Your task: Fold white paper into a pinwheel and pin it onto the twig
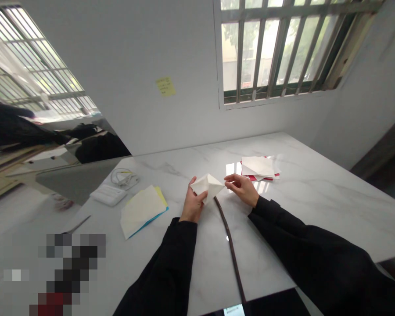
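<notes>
A folded piece of white paper [206,185] is held just above the marble table [309,197] between both hands. My left hand [193,204] grips its left side from below, fingers curled round the fold. My right hand [242,188] pinches the paper's right tip with thumb and fingers. Both arms wear black sleeves.
A stack of cream, yellow and blue sheets [142,210] lies to the left. White sheets on red paper [259,168] lie behind my right hand. A dark strap [229,243] runs toward me. A white box [108,194] and coiled cable [123,177] sit at far left.
</notes>
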Tool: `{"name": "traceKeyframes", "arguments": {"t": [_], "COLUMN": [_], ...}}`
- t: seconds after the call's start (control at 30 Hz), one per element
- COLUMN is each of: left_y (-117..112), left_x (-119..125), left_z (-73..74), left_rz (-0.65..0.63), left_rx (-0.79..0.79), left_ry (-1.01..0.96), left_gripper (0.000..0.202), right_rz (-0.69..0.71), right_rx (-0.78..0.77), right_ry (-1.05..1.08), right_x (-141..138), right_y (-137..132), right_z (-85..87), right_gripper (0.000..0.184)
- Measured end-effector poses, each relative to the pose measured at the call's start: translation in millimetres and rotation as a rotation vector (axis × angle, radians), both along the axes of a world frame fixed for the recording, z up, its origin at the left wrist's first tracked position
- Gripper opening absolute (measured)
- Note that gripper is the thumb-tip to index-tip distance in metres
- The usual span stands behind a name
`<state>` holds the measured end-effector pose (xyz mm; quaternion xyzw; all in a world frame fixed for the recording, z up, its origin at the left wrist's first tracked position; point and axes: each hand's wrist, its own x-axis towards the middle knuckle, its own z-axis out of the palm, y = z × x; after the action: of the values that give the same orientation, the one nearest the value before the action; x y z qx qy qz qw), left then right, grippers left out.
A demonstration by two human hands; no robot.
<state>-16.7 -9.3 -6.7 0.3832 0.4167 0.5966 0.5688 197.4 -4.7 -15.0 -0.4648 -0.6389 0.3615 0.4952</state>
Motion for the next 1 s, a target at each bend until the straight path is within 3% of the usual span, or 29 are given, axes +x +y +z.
{"name": "traceKeyframes", "arguments": {"t": [0.2, 0.37, 0.43, 0.5, 0.6, 0.67, 0.9, 1.0], "left_y": [-11, -13, -12, -9, -6, -6, -19, -19], "left_x": [10, 10, 11, 11, 11, 11, 15, 15], "left_z": [2.0, 8.3, 7.2, 4.6, 1.6, 2.5, 13.9, 13.3], "left_rz": [-0.141, -0.131, -0.087, -0.037, -0.005, 0.008, -0.037, 0.007], "left_rx": [0.055, 0.071, 0.056, 0.054, 0.045, 0.030, 0.150, 0.142], "left_ry": [0.192, 0.241, 0.270, 0.296, 0.303, 0.287, 0.421, 0.441], "left_gripper": [0.121, 0.118, 0.110, 0.101, 0.091, 0.089, 0.123, 0.119], "right_rz": [0.014, 0.074, 0.054, -0.008, -0.096, -0.127, -0.129, -0.131], "right_rx": [-0.094, -0.032, -0.003, 0.019, 0.036, 0.029, 0.017, -0.011], "right_ry": [-0.027, -0.098, -0.131, -0.133, -0.082, -0.030, 0.123, 0.180], "right_x": [-8, -15, -16, -17, -16, -14, -15, -16], "right_y": [-11, -20, -22, -23, -20, -17, -16, -15], "right_z": [7.2, 10.8, 12.3, 13.5, 14.9, 15.7, 16.2, 15.3], "right_gripper": [0.058, 0.093, 0.098, 0.081, 0.042, 0.028, 0.036, 0.026]}}
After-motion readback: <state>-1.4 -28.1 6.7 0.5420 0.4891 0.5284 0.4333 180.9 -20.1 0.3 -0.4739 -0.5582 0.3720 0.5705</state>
